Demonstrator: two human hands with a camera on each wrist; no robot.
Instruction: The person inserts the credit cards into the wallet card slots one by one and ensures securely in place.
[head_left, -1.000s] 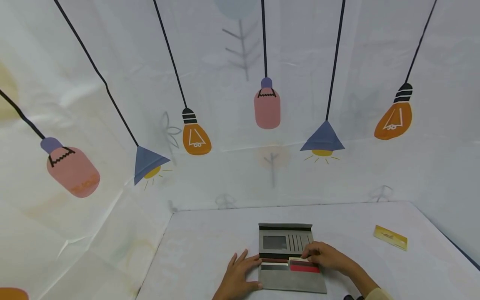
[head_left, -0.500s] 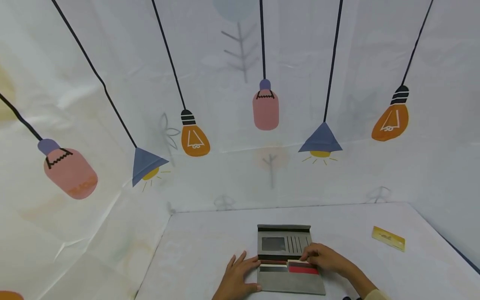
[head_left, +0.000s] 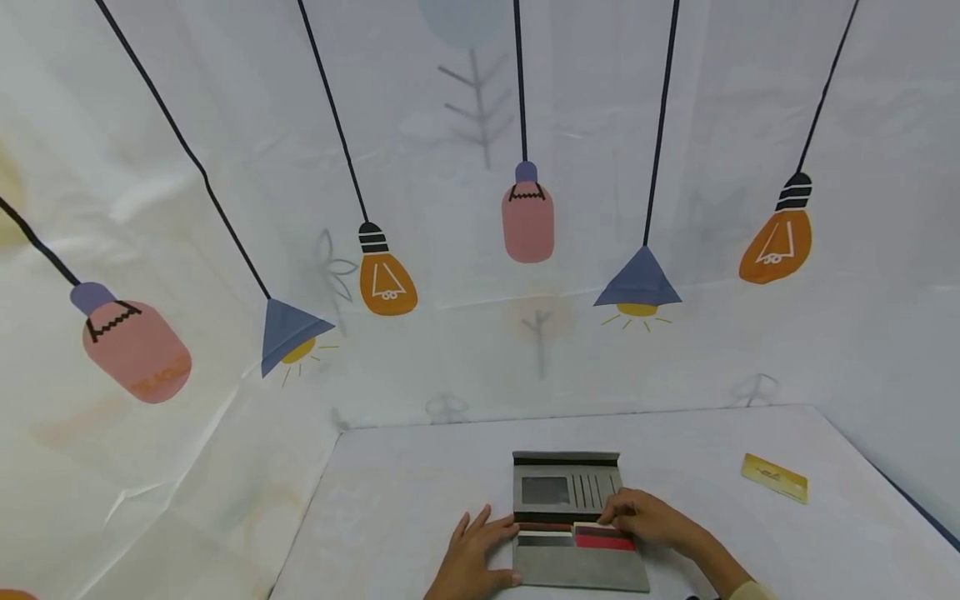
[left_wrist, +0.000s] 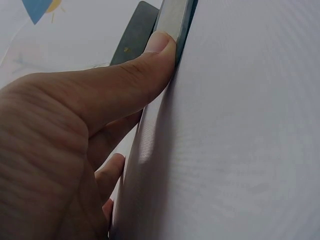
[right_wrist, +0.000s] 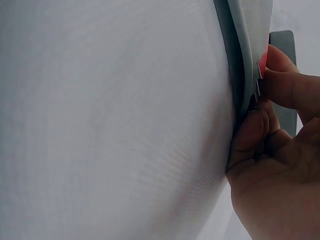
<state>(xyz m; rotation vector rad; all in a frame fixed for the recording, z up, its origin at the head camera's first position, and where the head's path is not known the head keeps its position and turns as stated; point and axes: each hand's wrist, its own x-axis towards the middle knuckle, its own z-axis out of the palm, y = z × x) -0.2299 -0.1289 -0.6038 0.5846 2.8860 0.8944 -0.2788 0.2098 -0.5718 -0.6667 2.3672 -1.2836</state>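
Observation:
A grey wallet point(head_left: 581, 573) lies unfolded on the white table, with cards in the slots of its near half. At its left edge my left hand point(head_left: 474, 557) rests with fingers spread; the thumb presses the near flap in the left wrist view point(left_wrist: 125, 82). My right hand point(head_left: 651, 518) pinches the top of a red card point(head_left: 603, 542) with a dark stripe, which sits in the right slot. Part of that card shows red in the right wrist view point(right_wrist: 263, 62). A pale edge stands behind it. A grey-and-white card point(head_left: 543, 539) fills the left slot.
A yellow card point(head_left: 775, 478) lies apart on the table point(head_left: 405, 483) at the right. White sheeting point(head_left: 450, 350) printed with hanging lamps rises behind the table and at the left side.
The head view has shifted slightly. Both hands keep their places on the wallet, and the red card stays in its slot with no clear movement.

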